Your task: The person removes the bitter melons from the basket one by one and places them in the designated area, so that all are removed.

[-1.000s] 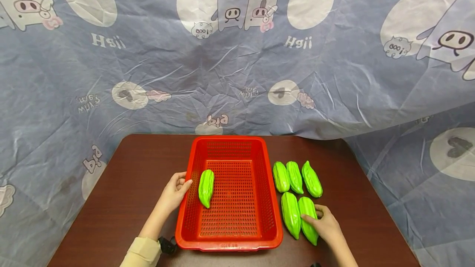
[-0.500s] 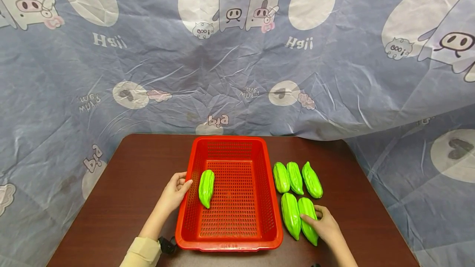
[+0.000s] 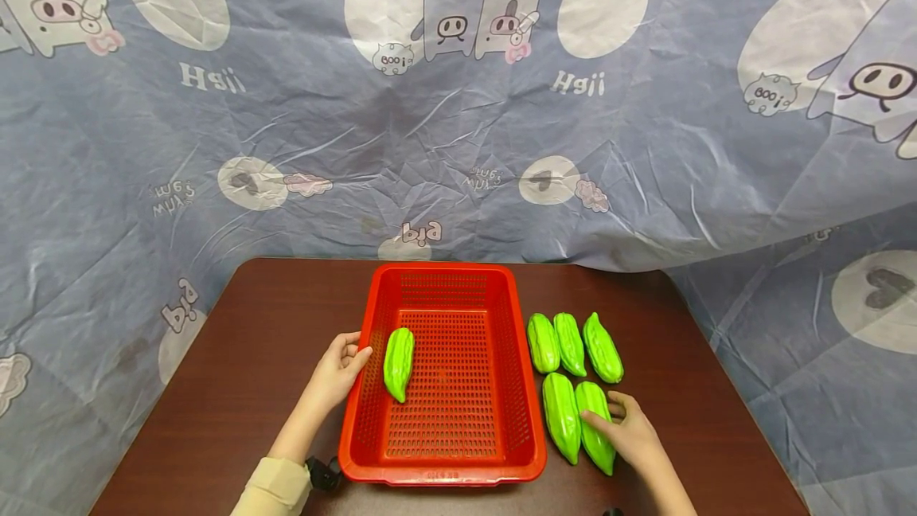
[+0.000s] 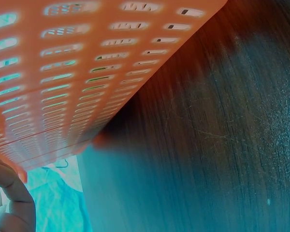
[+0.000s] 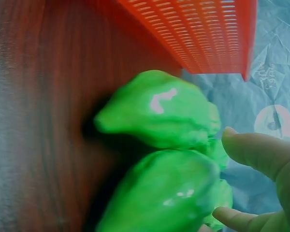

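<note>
My left hand (image 3: 338, 370) grips the left rim of a red plastic basket (image 3: 442, 474), thumb over the edge and fingers outside it. In the left wrist view, curled fingers (image 4: 12, 198) show by the basket's slotted wall (image 4: 63, 92). One green bitter melon (image 3: 398, 365) lies inside the basket, towards its left wall. My right hand (image 3: 634, 432) is over the front right bitter melon (image 3: 596, 444), thumb and fingers spread to either side. Another bitter melon (image 3: 561, 418) lies close on its left. In the right wrist view, the thumb (image 5: 261, 150) stands apart from the melons.
Behind the front pair, a row of three more bitter melons (image 3: 569, 345) lies right of the basket. All rest on a dark brown wooden table (image 3: 236, 373). A grey-blue cartoon-print cloth (image 3: 458, 142) hangs behind and at both sides.
The right hand's thumb and fingers have spread slightly and shifted a little on the front right bitter melon. My left hand and the basket stay where they were.
</note>
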A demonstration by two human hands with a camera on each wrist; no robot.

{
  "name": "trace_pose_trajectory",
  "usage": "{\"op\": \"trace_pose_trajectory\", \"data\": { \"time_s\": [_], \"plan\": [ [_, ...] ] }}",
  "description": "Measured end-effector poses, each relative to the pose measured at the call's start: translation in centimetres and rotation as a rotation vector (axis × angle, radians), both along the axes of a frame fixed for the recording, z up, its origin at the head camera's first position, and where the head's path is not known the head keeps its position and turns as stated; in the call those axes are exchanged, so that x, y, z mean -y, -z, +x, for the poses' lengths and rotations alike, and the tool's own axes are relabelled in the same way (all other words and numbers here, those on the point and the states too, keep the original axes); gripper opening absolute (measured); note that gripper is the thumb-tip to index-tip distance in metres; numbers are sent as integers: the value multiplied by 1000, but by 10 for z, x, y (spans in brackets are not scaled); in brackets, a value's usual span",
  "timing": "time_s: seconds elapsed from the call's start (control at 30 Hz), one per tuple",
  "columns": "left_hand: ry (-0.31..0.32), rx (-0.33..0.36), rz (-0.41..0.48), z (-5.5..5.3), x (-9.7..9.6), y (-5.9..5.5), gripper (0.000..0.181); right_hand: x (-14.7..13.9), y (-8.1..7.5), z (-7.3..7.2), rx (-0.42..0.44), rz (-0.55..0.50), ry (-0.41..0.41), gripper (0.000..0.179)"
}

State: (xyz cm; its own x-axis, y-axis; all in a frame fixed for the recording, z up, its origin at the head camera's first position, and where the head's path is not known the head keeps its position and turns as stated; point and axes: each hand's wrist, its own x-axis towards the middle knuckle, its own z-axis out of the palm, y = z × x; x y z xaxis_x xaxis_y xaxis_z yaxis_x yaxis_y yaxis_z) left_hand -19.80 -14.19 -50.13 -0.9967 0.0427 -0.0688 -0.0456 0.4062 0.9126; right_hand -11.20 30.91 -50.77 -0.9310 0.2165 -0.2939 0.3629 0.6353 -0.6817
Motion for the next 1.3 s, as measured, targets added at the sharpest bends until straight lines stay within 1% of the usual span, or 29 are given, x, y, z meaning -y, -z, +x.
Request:
{"op": "trace_pose_trajectory", "data": {
  "time_s": [0.2, 0.4, 0.6, 0.73, 0.9, 1.07, 1.3],
  "plan": [
    [-2, 0, -8, 0, 0, 0, 44, -2, -13, -6, -20, 24, -8, 87],
    [-2, 4, -8, 1, 0, -1, 44, 3, -35, -9, -93, 41, -1, 87],
    [-2, 10, 8, 1, 0, -1, 44, 11, -47, -14, -162, 16, 10, 86],
    [2, 12, 13, 1, 0, -1, 44, 19, -56, -19, -225, -1, 11, 83],
    [5, 13, 7, 2, 0, -1, 45, 33, -68, -28, -293, -46, 10, 79],
    [8, 10, -13, 1, 0, -1, 46, 49, -75, -37, -336, -72, -2, 74],
    [5, 16, -18, 2, 0, -1, 46, 72, -82, -49, -374, -109, -49, 72]
  ]
}}
